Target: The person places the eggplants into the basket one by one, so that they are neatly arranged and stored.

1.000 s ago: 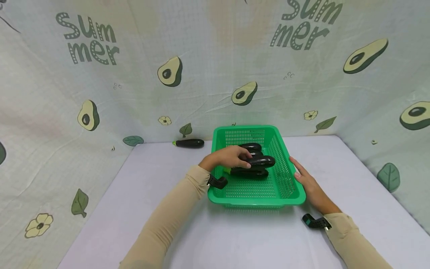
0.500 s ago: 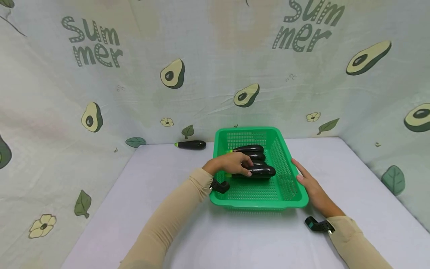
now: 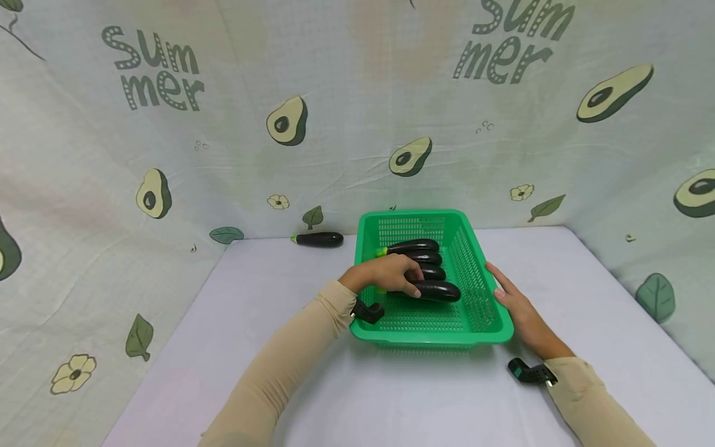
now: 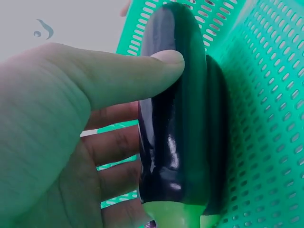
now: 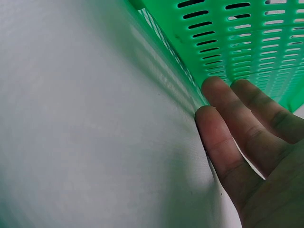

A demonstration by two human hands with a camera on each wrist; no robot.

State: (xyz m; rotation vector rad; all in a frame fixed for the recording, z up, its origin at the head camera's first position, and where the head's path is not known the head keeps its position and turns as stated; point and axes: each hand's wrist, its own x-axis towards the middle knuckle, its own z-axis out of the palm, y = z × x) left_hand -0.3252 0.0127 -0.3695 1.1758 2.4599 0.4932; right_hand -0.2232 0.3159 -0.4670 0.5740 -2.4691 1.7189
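Observation:
My left hand (image 3: 393, 273) reaches into the green plastic basket (image 3: 436, 338) and holds the nearest eggplant (image 3: 441, 291). In the left wrist view the thumb lies across the glossy dark eggplant (image 4: 173, 137) and the fingers curl behind it; its green stem end points down in that view. Farther back in the basket more eggplants lie in a row, among them the rearmost eggplant (image 3: 416, 246). My right hand (image 3: 519, 310) rests against the basket's right side, and in the right wrist view its extended fingers (image 5: 221, 137) touch the slotted wall.
A lone eggplant (image 3: 319, 239) with a green stem lies at the table's back edge, left of the basket. Behind the white table (image 3: 424, 397) hangs a cloth (image 3: 335, 74) printed with avocados and leaves.
My left hand has lowered the eggplant and shifted it toward the front of the basket, beside the others. The right hand stays at the basket's right side.

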